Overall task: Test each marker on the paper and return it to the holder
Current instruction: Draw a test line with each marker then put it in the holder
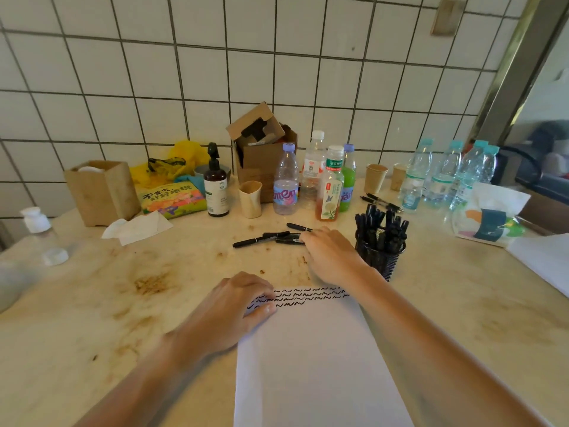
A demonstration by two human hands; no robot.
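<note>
On the stained beige counter [123, 303], loose markers [268, 237] lie just left of the mesh holder [381, 257]. My right hand [331, 254] reaches them, fingers bent; grip not discernible. My left hand [234, 303] presses flat on the scribbled paper [314, 349]. Bottles [311, 177] line the white-tiled wall [154, 72].

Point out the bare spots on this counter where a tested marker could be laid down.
Free: the stained counter between the tissue, the loose markers and the left hand; also right of the paper, below the mesh holder. Crowded: the back row of bottles, cups and boxes.
</note>
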